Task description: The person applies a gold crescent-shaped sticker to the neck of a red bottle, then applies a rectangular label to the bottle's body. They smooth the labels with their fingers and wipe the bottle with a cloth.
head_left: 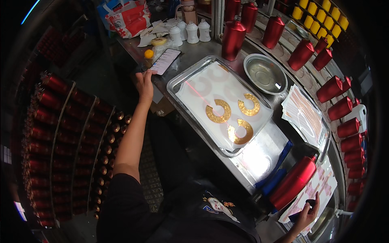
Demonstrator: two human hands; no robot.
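At the table's left edge, my left hand [145,85] reaches up with its fingers apart, the tips by the lower corner of a lit phone [165,61]. My right hand [307,218], low on the right, has its fingers closed around a small dark object [295,217] whose kind I cannot make out. Beside that hand a glossy red bottle [293,183] lies tilted over a blue cloth [270,182], above a sheet with pinkish patches [324,186]. In the middle, a metal tray [173,86] bears white translucent sheets [196,103] with several gold C-shaped decals [219,111].
A metal bowl of liquid [265,75] stands behind the tray, near a stack of striped sheets [304,115]. Red bottles [234,40] line the curved conveyor at right. White bottles [192,33] and a shopping bag [129,20] sit at the back. Racked red bottles [44,133] fill the left.
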